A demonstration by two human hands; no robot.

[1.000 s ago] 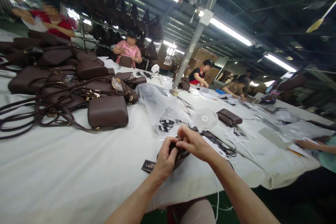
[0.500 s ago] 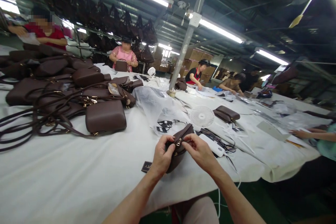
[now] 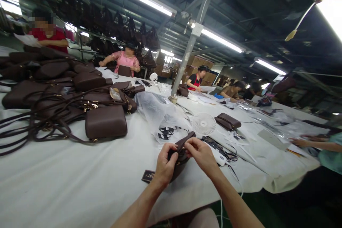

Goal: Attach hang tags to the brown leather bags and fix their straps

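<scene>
A small dark brown bag (image 3: pixel 180 167) is held upright near the front edge of the white-covered table. My left hand (image 3: pixel 166 162) grips its left side near the top, thumb and fingers closed on it. At the zipper on top, my right hand (image 3: pixel 199 152) pinches with thumb and index finger; the zipper pull is mostly hidden by the fingertips. Beside my left wrist a black tag (image 3: pixel 148 176) with light lettering lies on the cloth.
Brown bags (image 3: pixel 106 122) with long straps are heaped at the left. Ahead are clear plastic (image 3: pixel 152 105), a white fan (image 3: pixel 203 124), a white device (image 3: pixel 219 157) with cords and another bag (image 3: pixel 228 121). Several people work around the table (image 3: pixel 66 178).
My right fingers have closed in on the zipper pull, which showed before. The view has shifted slightly. The person in pink has stretched an arm out to the side.
</scene>
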